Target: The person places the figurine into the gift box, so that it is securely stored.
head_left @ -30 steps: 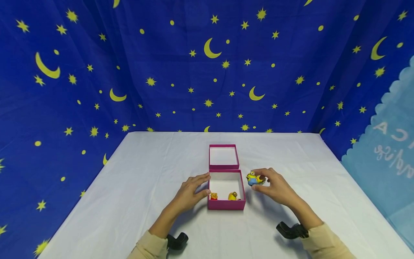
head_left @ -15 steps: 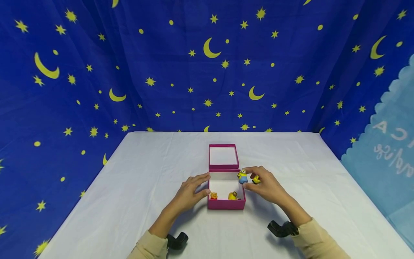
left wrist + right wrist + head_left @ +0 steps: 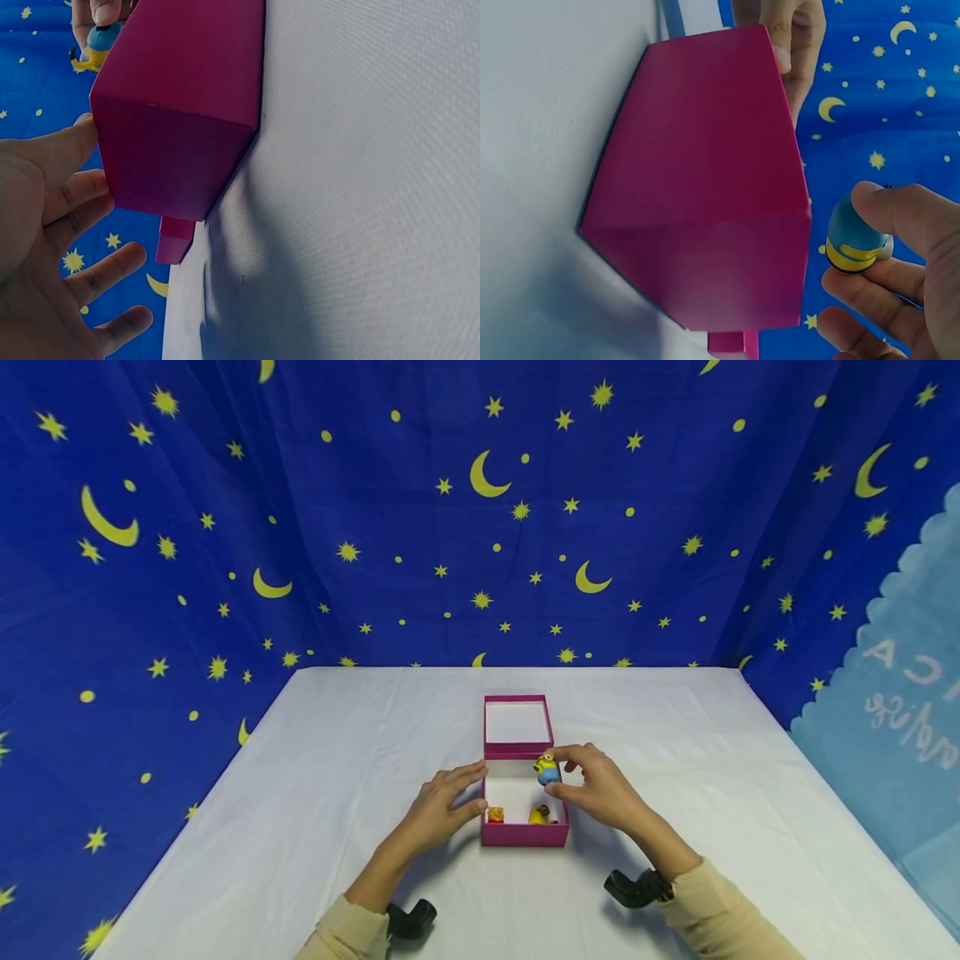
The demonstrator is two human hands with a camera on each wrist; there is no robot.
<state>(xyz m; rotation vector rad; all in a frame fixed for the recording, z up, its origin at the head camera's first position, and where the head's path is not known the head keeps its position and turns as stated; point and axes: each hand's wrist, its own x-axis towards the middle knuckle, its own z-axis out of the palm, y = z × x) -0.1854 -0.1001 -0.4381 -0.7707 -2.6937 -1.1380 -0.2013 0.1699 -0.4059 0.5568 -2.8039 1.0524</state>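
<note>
My right hand (image 3: 600, 787) pinches a Minion figure (image 3: 547, 770) over the right side of a magenta box (image 3: 525, 836). The figure is yellow above and blue below; the right wrist view shows the thumb on its blue part (image 3: 849, 225) and fingers under its yellow part. My left hand (image 3: 442, 810) touches the box's left rim with thumb and fingertips, its other fingers spread in the left wrist view. Inside the box, a small orange-and-red figure (image 3: 496, 815) sits at the front left and a yellow figure (image 3: 538, 815) at the front right.
The box's lid (image 3: 517, 747), magenta with a white inside, lies just behind it on the white-covered table (image 3: 360, 735). Black curved wrist mounts (image 3: 411, 919) hang near both sleeves. A blue star-and-moon cloth (image 3: 420, 510) closes off the back and sides.
My right hand has carried the Minion figure left, from beside the box to over it. A second small yellow figure seen by that hand earlier is out of sight now. The left hand stays put.
</note>
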